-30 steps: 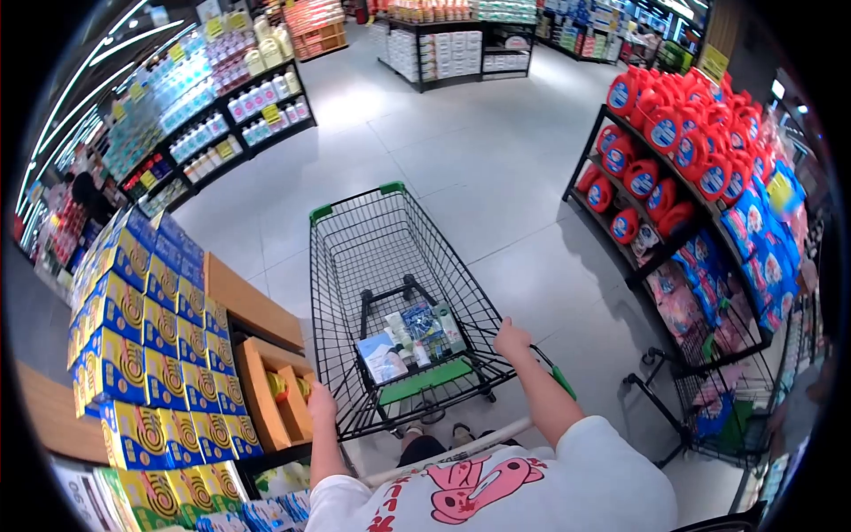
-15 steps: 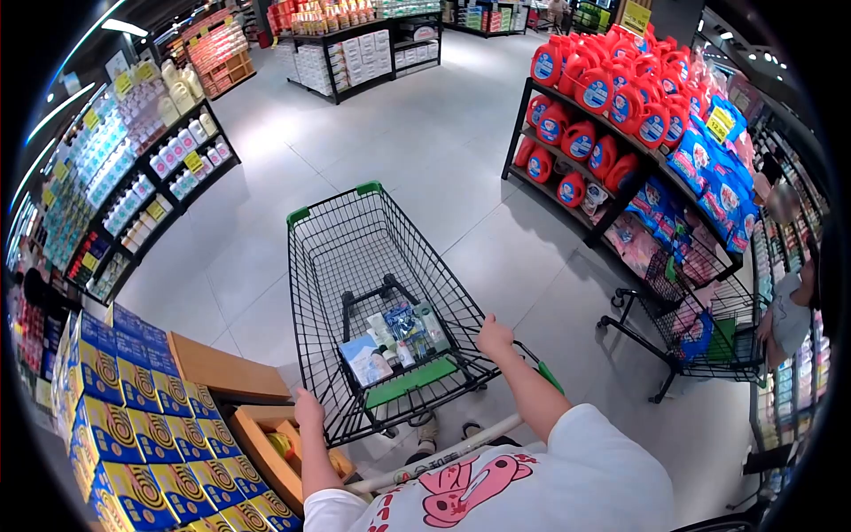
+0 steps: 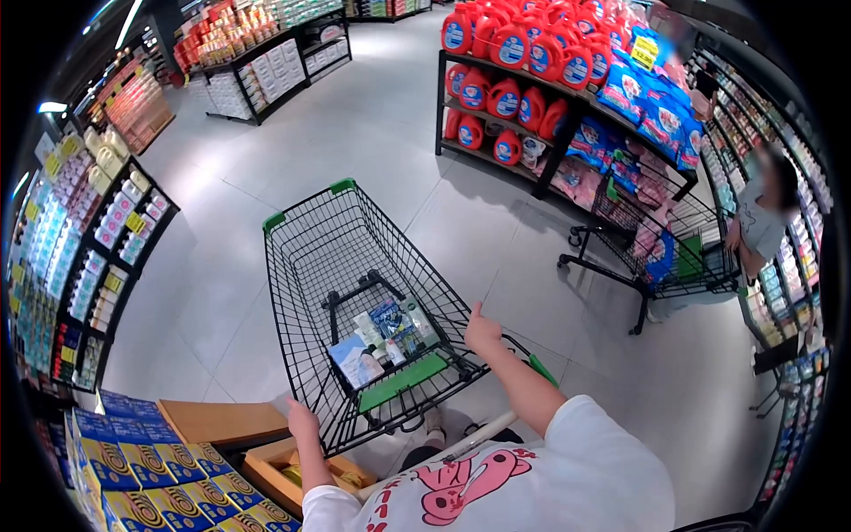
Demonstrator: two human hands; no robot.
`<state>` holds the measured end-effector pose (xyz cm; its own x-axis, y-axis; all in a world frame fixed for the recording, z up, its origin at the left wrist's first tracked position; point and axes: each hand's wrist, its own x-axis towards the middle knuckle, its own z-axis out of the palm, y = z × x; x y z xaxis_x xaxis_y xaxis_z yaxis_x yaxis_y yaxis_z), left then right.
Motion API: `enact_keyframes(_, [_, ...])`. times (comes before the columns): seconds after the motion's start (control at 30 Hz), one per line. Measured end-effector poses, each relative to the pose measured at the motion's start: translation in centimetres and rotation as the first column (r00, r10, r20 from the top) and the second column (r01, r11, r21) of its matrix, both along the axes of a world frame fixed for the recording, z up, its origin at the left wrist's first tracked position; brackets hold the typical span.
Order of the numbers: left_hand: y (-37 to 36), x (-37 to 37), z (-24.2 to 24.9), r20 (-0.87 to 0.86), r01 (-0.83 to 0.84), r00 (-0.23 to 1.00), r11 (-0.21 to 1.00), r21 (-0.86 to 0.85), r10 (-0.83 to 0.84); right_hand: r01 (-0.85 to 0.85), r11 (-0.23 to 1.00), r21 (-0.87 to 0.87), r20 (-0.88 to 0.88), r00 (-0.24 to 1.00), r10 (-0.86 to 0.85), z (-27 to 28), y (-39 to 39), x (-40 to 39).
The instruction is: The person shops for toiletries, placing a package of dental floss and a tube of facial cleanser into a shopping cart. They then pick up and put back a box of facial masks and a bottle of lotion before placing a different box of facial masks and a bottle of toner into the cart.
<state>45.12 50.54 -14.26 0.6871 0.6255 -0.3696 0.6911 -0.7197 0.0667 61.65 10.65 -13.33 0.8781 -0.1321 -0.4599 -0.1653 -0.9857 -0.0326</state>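
Both hands rest on the rim of a black wire shopping cart with green corners. My left hand is at the near left side of the cart, its fingers curled in. My right hand is at the near right side, fingers curled with one digit pointing forward. Inside the cart's near end lie a white and blue pack, a dark blue package and several small bottles, just beyond a green flap.
Yellow and blue boxes are stacked at the lower left beside a wooden crate. Red detergent bottles fill a shelf at the upper right. Another person stands by a second cart on the right. Shelves line the left.
The view has turned to the right, so the shelves, the detergent and the second cart have shifted left. My hands stay at the cart's sides.
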Motion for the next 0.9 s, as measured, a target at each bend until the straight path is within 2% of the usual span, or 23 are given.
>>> enact_keyframes(0.07, [-1.1,-0.4,-0.1,0.023,0.011,1.000,1.000,0.010,-0.011,0.001,1.000,-0.015,0.032,0.999,0.000,-1.3,-1.3,-1.0])
enact_keyframes(0.17, [-3.5,-1.3,-0.1,0.043,0.030,0.999,1.000,0.010,-0.030,0.068,0.998,-0.001,-0.096,0.993,-0.068,0.7,-3.6,-2.2])
enact_keyframes(0.27, [-5.0,-2.0,0.1,0.037,0.057,0.998,0.998,0.027,-0.058,0.138,0.989,0.054,-0.015,0.990,-0.138,-0.6,-5.6,-4.9])
enact_keyframes(0.4, [-7.6,-2.3,1.6,0.064,0.127,0.990,0.992,0.002,-0.127,0.192,0.981,-0.001,-0.088,0.978,-0.192,0.7,-8.5,-8.1])
enact_keyframes(0.53, [-5.8,-3.2,1.0,0.025,0.235,0.972,0.971,-0.049,-0.234,0.279,0.960,0.015,-0.061,0.959,-0.278,1.6,-9.0,-12.6])
enact_keyframes(0.57, [-5.1,-3.6,0.3,0.079,0.280,0.958,0.959,-0.046,-0.276,0.290,0.957,0.011,-0.036,0.956,-0.290,2.0,-9.2,-13.8])
enact_keyframes(0.67, [-5.5,-3.0,1.3,0.099,0.350,0.934,0.935,-0.058,-0.344,0.326,0.945,0.017,-0.055,0.944,-0.325,4.0,-10.4,-16.2])
enact_keyframes(0.8, [-7.2,-3.2,7.8,-0.029,0.439,0.898,0.898,0.003,-0.439,0.443,0.896,0.035,-0.022,0.896,-0.443,6.6,-9.5,-20.8])
enact_keyframes(0.9, [-8.3,-2.4,8.1,0.018,0.495,0.869,0.869,-0.006,-0.495,0.476,0.879,0.029,-0.022,0.880,-0.475,8.8,-11.6,-22.9])
